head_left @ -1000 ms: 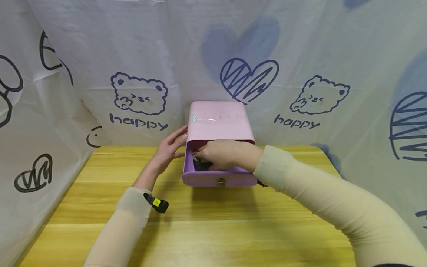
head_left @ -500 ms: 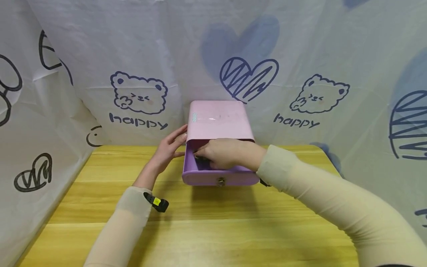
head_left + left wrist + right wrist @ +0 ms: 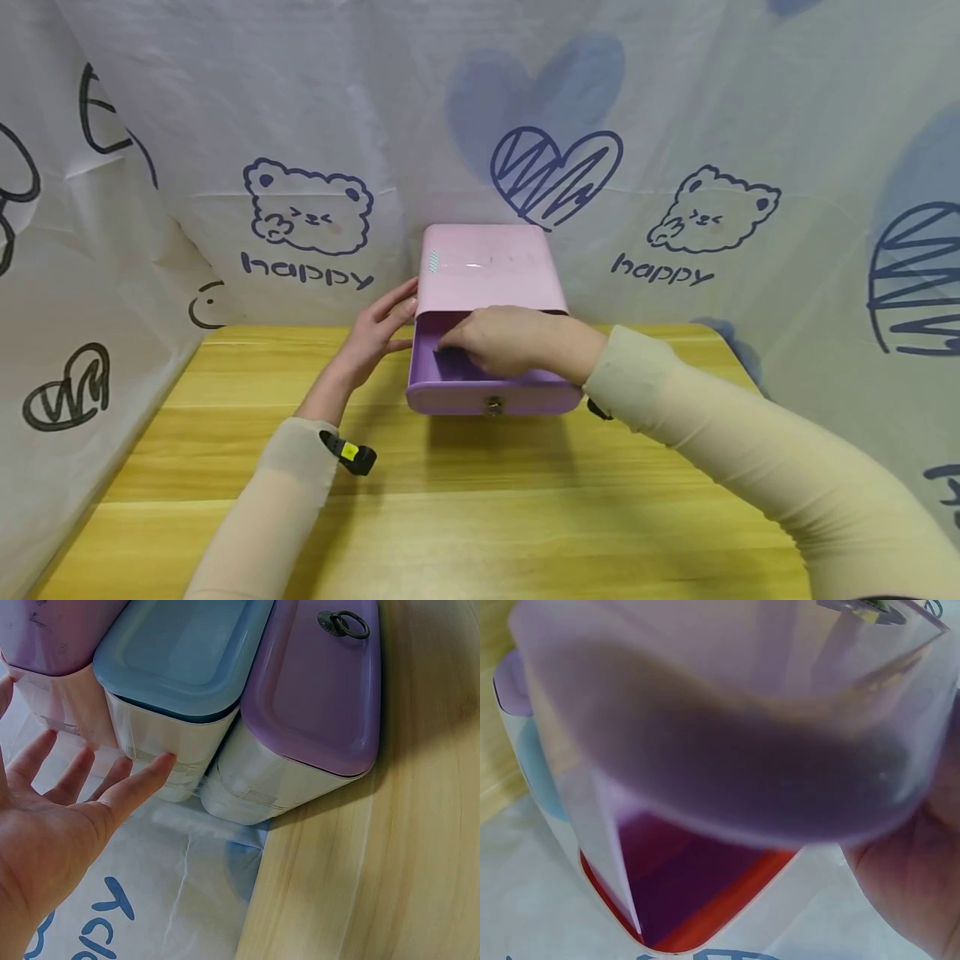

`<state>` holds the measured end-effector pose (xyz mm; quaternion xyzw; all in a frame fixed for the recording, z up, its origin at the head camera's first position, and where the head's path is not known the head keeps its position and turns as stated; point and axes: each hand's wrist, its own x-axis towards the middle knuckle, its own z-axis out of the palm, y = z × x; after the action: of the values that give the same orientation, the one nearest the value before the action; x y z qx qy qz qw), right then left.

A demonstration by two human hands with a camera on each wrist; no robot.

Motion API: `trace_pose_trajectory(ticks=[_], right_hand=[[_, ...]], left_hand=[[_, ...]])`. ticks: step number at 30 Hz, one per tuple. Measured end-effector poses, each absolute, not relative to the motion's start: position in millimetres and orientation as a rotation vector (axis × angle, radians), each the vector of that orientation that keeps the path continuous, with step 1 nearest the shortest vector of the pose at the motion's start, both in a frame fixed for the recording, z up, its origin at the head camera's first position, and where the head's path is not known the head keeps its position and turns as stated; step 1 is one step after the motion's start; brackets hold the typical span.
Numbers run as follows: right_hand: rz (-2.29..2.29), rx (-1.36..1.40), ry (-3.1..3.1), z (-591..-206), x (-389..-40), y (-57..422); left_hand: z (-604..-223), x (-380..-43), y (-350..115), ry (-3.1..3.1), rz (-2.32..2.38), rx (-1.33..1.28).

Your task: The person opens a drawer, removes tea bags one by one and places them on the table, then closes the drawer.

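My right hand [image 3: 502, 340] reaches into the pulled-out purple top drawer [image 3: 491, 398] of a small pink cabinet [image 3: 487, 267]. Its fingers point down and left inside, with a dark patch beneath them. I cannot tell what the fingers hold. In the right wrist view the purple drawer wall [image 3: 757, 772] fills the middle, and part of the right hand [image 3: 907, 877] shows at the right edge. My left hand [image 3: 378, 329] lies against the cabinet's left side. In the left wrist view the left hand [image 3: 67, 810] has its fingers spread, fingertips at the cabinet's side.
Below the top drawer are a closed blue drawer [image 3: 187, 652] and a closed purple drawer [image 3: 315, 690] with a ring pull [image 3: 349, 625]. The cabinet stands on a yellow wooden table [image 3: 480, 500]. A white printed curtain [image 3: 315, 100] hangs directly behind it.
My right hand has shifted slightly up and right within the drawer. The dark, tan-patterned thing seen under its fingers a second ago no longer shows clearly. The left hand keeps its place.
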<state>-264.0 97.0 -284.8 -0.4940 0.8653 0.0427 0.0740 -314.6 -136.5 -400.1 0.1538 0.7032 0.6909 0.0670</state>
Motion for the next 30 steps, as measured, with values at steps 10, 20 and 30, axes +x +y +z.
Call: trace_pose_trajectory(ticks=[10,20,30], right_hand=[[0.057,-1.515,2.627,-282.0,-261.4,102.5],[-0.028,-1.525,2.694,-275.0,-256.0,111.4],[-0.131,-1.555,2.749,-269.9,-252.8,126.8]], left_hand=[[-398.0,-315.1,-136.5,2.131,2.081,0.469],[-397.1,-313.8,-136.7,2.130,2.089,0.464],[-400.3,-314.2,-136.4,2.119,2.095,0.467]])
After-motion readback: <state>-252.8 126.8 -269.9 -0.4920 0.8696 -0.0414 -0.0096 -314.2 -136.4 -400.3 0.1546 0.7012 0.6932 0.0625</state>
